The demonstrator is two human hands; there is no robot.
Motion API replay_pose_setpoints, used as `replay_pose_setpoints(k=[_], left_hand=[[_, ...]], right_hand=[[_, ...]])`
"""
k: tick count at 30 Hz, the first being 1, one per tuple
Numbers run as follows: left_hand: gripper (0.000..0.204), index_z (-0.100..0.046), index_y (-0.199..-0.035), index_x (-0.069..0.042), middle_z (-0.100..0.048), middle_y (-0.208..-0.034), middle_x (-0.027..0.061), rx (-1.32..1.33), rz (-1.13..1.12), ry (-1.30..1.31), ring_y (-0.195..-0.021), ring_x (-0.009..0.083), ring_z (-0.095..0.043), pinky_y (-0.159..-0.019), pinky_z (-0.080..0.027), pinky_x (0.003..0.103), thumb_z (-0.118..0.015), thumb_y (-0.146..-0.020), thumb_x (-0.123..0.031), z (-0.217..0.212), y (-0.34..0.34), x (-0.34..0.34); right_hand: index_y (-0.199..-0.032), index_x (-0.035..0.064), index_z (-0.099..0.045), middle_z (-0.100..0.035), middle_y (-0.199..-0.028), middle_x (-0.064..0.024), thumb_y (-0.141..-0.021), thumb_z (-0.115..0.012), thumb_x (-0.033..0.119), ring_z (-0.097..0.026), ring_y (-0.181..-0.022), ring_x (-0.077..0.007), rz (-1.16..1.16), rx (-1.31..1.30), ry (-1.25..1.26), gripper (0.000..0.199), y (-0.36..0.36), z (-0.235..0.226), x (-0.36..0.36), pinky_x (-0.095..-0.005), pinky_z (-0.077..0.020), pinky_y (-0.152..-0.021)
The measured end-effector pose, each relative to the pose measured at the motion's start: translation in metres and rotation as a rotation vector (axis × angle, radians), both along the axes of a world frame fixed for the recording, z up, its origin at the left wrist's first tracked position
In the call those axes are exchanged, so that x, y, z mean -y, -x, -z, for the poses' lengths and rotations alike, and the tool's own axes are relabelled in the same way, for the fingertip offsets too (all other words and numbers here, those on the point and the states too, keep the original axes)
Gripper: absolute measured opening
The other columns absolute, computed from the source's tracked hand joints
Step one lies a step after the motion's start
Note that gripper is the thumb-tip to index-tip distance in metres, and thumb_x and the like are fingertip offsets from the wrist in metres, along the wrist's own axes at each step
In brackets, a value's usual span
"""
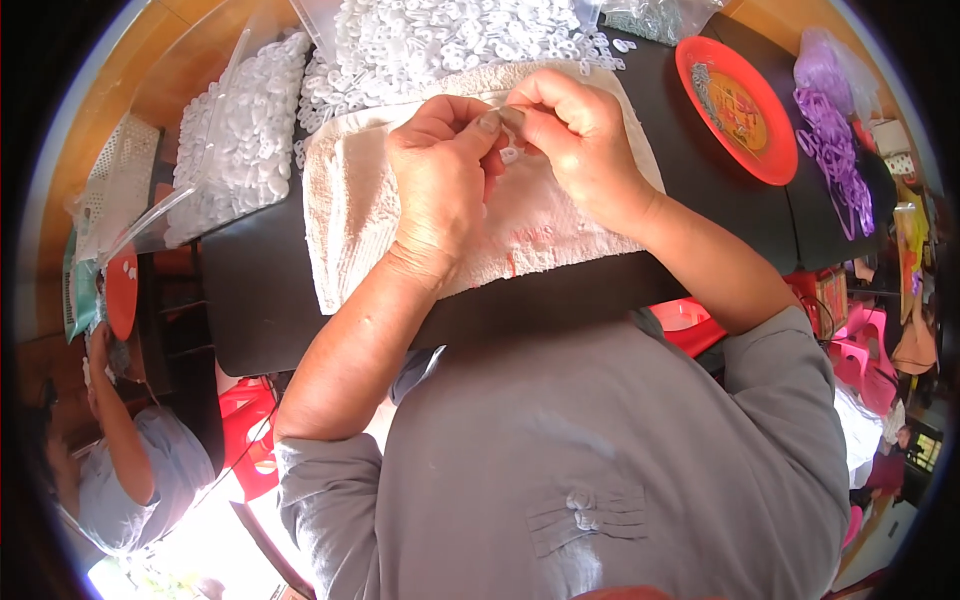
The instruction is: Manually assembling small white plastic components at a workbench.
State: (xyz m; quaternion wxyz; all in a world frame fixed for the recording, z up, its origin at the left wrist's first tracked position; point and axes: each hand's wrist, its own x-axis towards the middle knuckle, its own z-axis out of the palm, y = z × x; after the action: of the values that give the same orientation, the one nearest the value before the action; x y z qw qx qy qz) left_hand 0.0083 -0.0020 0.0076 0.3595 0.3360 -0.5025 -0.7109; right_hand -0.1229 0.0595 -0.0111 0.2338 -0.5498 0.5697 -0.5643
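My left hand [440,170] and my right hand [585,145] meet over a folded cream towel [345,215] on the dark table. Thumb and forefinger are pinched together on each side, fingertips touching. A small white plastic piece [509,155] shows just beneath the fingertips, held between the two hands. Its exact kind and which fingers grip it are partly hidden. Beyond the towel lies a large heap of similar small white pieces [430,45], some with holes through them.
A clear container of white pieces [235,130] stands at left. To the right, a red plate [775,165] holds small metal bits. Purple ribbon [838,165] lies past it. Another person's arm [125,435] shows at far left, beside a red dish [121,300]. Black table edge [260,350] runs before me.
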Motion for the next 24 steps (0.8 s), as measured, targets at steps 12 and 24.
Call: replay_pose_setpoints(k=[12, 24], left_hand=[[0.007, -0.061, -0.088, 0.002, -0.062, -0.071, 0.0084, -0.065, -0.003, -0.113, -0.053, 0.0134, -0.054, -0.043, -0.039, 0.026, -0.063, -0.086, -0.004, 0.01, -0.005, 0.034], [0.009, -0.061, -0.089, 0.003, -0.061, -0.07, 0.0089, -0.102, 0.031, -0.118, -0.052, 0.0126, -0.053, -0.041, -0.038, 0.025, -0.062, -0.085, -0.005, 0.003, -0.004, 0.026]], right_hand=[[-0.082, 0.0044, -0.058, -0.056, -0.078, -0.0112, -0.079, -0.066, 0.01, -0.059, -0.077, -0.0318, 0.079, -0.873, 0.095, 0.01, 0.019, 0.0, -0.001, -0.0404, -0.0468, -0.067], [-0.078, 0.0055, -0.059, -0.055, -0.086, -0.009, -0.075, -0.067, 0.014, -0.057, -0.091, -0.0288, -0.069, -1.108, 0.067, 0.012, 0.013, 0.001, -0.002, -0.0444, -0.0445, -0.077]])
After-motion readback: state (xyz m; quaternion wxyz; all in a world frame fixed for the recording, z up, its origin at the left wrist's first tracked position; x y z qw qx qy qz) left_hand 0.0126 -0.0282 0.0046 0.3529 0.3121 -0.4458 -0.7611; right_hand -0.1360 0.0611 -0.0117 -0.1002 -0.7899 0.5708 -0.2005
